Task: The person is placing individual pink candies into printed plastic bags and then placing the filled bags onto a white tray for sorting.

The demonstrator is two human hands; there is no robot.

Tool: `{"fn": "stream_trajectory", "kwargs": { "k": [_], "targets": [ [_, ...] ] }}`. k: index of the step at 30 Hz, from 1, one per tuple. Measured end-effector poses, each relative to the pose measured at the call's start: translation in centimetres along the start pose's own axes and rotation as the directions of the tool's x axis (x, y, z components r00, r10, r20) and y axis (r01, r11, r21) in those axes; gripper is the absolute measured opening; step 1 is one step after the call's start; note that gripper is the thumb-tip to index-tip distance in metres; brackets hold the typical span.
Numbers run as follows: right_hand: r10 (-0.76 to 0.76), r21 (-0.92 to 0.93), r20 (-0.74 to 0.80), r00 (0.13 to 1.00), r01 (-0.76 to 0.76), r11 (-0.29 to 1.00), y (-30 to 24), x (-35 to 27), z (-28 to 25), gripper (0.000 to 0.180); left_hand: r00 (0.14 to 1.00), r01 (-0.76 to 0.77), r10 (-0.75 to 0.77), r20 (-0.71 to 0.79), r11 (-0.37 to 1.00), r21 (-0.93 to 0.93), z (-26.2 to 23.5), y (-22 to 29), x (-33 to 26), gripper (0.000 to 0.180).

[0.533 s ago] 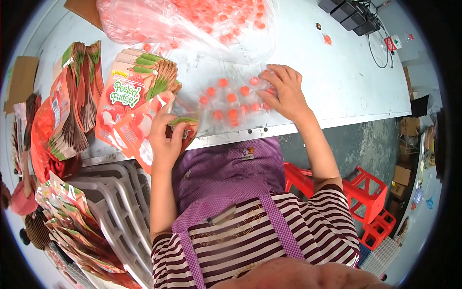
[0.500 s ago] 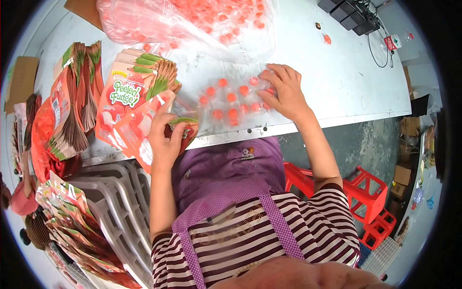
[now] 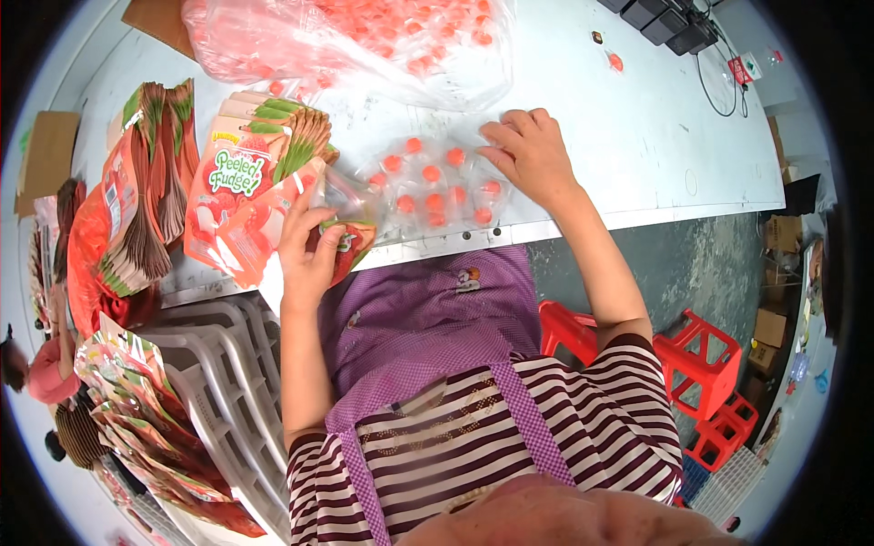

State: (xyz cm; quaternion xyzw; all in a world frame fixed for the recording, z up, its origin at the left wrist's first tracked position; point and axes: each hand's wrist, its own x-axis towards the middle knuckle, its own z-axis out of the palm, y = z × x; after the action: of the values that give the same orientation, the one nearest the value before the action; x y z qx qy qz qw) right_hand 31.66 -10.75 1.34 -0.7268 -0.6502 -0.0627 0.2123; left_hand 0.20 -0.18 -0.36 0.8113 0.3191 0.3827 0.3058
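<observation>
My left hand [image 3: 308, 250] is closed on a red and green candy pouch [image 3: 358, 244], thumb on one side and fingers on the other. The pouch's clear side faces a cluster of individually wrapped red candies [image 3: 431, 173] lying near the table's front edge. Just right of the candies hovers my right hand [image 3: 533, 156], fingers bent and apart, with nothing visible between them. Left of my left hand, a fanned stack of printed pouches [image 3: 238, 173] lies on the table, with another pouch lying slantwise across its lower part.
A large clear bag of the same candies [image 3: 364, 45] rests at the back. More bundled pouches [image 3: 150, 182] stand at the left. Below are grey plastic crates [image 3: 214, 382] and filled pouches [image 3: 155, 419]. Red stools [image 3: 701, 364] stand right; black devices [image 3: 669, 27] sit at the far right.
My right hand has moved slightly up and left. The candies beside it have shifted left into a tighter cluster near the pouch. My left hand keeps its grip.
</observation>
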Motion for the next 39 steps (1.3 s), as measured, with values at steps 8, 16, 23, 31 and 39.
{"fn": "stream_trajectory", "kwargs": {
  "k": [8,16,23,31,39],
  "targets": [
    [0.087,0.197,-0.276,0.957,-0.032,0.980,0.7,-0.5,1.0,0.009,0.990,0.057,-0.062,0.127,0.997,0.041,-2.2,2.6,1.0,0.015],
    [0.520,0.976,0.074,0.851,-0.170,0.138,-7.9,4.1,-2.5,0.011,0.985,-0.069,0.033,0.171,0.976,0.207,-1.2,4.7,1.9,0.016],
    [0.313,0.944,0.288,0.905,-0.323,0.067,-14.7,4.2,-0.1,0.016,0.972,-0.076,0.037,0.233,0.984,0.163,-0.8,5.7,2.1,0.017],
    [0.255,0.947,-0.031,0.966,-0.053,0.316,-15.2,3.5,2.2,0.008,0.991,0.034,-0.025,0.135,0.997,-0.066,-0.9,6.3,1.8,0.016],
    [0.147,0.903,-0.091,0.985,0.019,0.429,-16.1,2.9,1.5,0.010,0.981,-0.011,0.013,0.193,1.000,-0.012,-1.9,7.1,1.8,0.015]
  ]
}}
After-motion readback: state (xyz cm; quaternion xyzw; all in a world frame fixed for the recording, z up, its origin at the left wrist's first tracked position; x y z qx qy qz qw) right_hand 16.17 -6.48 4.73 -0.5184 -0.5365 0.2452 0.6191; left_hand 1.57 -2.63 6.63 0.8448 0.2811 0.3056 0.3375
